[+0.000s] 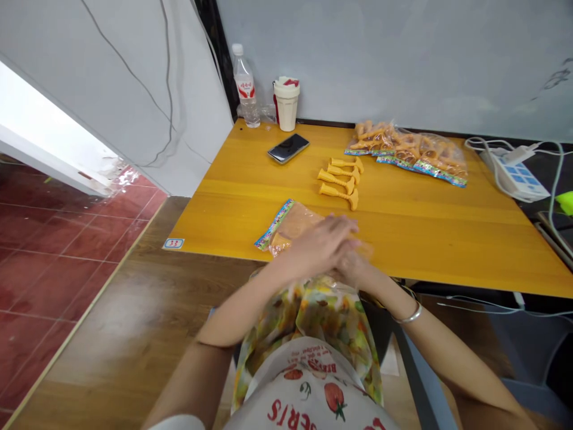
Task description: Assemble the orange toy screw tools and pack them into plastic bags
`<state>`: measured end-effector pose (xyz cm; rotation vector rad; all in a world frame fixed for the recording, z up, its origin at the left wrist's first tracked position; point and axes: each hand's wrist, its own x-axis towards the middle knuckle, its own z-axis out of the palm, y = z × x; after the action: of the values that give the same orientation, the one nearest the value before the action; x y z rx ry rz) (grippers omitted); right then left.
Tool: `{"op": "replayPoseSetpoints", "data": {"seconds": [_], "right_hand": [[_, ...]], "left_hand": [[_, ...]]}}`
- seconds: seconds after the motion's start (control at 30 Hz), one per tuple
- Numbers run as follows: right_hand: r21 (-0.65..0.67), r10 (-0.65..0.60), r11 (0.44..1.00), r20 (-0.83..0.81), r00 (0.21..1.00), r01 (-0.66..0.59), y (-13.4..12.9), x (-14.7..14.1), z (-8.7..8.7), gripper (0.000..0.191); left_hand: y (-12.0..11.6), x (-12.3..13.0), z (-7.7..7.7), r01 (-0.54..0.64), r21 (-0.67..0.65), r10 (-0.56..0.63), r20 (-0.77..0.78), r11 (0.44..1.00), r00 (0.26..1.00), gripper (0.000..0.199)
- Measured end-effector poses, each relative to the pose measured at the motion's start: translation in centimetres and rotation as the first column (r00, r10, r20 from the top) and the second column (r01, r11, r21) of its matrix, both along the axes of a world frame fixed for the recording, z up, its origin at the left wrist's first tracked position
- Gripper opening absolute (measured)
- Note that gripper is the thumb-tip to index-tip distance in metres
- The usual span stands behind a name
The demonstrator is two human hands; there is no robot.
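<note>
My left hand [320, 245] lies across my right hand [351, 263] at the front edge of the table. Both are blurred by motion. The left fingers look stretched out over the right hand, whose own fingers are mostly hidden. Close by the left hand is a clear plastic bag [299, 221] with a colourful printed strip, and an orange piece shows inside it. Beyond the hands, several orange-yellow plastic toy hammers [339, 194] are laid in a row, heads to the right.
Filled bags of orange pieces [405, 146] lie along the back. A phone [289, 148], a water bottle [245, 89] and a white cup [286, 106] are at the back left. A power strip [514, 176] with cables sits at the right of the yellow table [447, 239].
</note>
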<state>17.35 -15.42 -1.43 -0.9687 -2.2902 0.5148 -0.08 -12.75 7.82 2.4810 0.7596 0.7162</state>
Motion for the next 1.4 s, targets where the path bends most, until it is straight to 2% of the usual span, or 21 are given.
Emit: {"op": "replayPoseSetpoints", "data": {"seconds": [0.07,0.13,0.2,0.27,0.37,0.43,0.5,0.6,0.77,0.87,1.0,1.07,1.17,1.23,1.4], "right_hand": [[0.063,0.14,0.988,0.04,0.989,-0.142,0.5,0.0,0.8,0.027],[0.11,0.22,0.968,0.061,0.974,-0.225,1.0,-0.1,1.4,0.031],[0.14,0.232,0.96,0.089,0.969,-0.242,1.2,-0.2,1.5,0.037],[0.155,0.201,0.964,0.111,0.973,-0.216,1.5,0.0,1.3,0.043],[0.128,0.148,0.978,0.148,0.978,-0.168,1.8,0.3,1.1,0.051],[0.081,0.153,0.983,0.152,0.976,-0.166,2.1,0.5,1.4,0.055],[0.027,0.205,0.977,0.12,0.971,-0.21,2.4,0.4,2.2,0.053],[-0.063,0.291,0.956,0.052,0.955,-0.287,3.0,-0.1,3.4,0.036],[-0.117,0.275,0.955,-0.004,0.962,-0.273,4.2,-1.0,3.8,0.024],[-0.124,0.183,0.974,-0.046,0.982,-0.188,4.8,-0.5,3.6,0.026],[-0.094,-0.103,0.991,-0.063,0.993,0.097,5.8,2.1,3.4,0.027],[-0.077,-0.3,0.952,-0.046,0.953,0.296,6.7,4.0,3.2,0.032],[-0.023,-0.548,0.834,0.068,0.834,0.551,8.2,6.5,3.0,0.043],[0.02,-0.606,0.79,0.182,0.775,0.613,9.2,7.3,3.0,0.049],[0.006,-0.577,0.783,0.381,0.722,0.622,10.0,6.6,3.7,0.045]], "left_hand": [[3.8,-1.2,0.1,-0.038,-0.024,0.034,-0.164,0.999,0.986,0.035],[7.8,-1.9,-0.3,-0.027,-0.095,-0.007,-0.342,0.995,0.94,0.034],[11.0,-2.1,-1.0,-0.01,-0.161,-0.064,-0.446,0.987,0.893,0.031],[13.1,-2.1,-1.8,0.04,-0.267,-0.16,-0.445,0.963,0.881,0.028],[14.9,-2.3,-2.6,0.134,-0.469,-0.318,-0.338,0.873,0.886,0.023],[15.6,-2.7,-3.0,0.163,-0.583,-0.364,-0.245,0.796,0.898,0.024],[16.4,-3.3,-3.3,0.156,-0.671,-0.365,-0.181,0.725,0.913,0.026],[17.3,-4.3,-3.7,0.153,-0.755,-0.365,-0.121,0.637,0.923,0.029],[18.2,-5.8,-4.5,0.157,-0.808,-0.3,-0.026,0.569,0.954,0.031],[18.6,-7.0,-4.7,0.144,-0.827,-0.239,0.011,0.544,0.971,0.031],[19.3,-8.4,-5.0,0.108,-0.841,-0.165,0.023,0.53,0.986,0.029],[19.5,-8.7,-5.1,0.109,-0.843,-0.159,0.028,0.527,0.987,0.027],[19.6,-8.6,-5.1,0.111,-0.84,-0.156,0.032,0.531,0.987,0.025],[19.4,-8.5,-5.0,0.089,-0.843,-0.137,0.018,0.53,0.99,0.025],[18.9,-8.4,-4.6,0.027,-0.847,-0.09,-0.024,0.53,0.996,0.021]]}}
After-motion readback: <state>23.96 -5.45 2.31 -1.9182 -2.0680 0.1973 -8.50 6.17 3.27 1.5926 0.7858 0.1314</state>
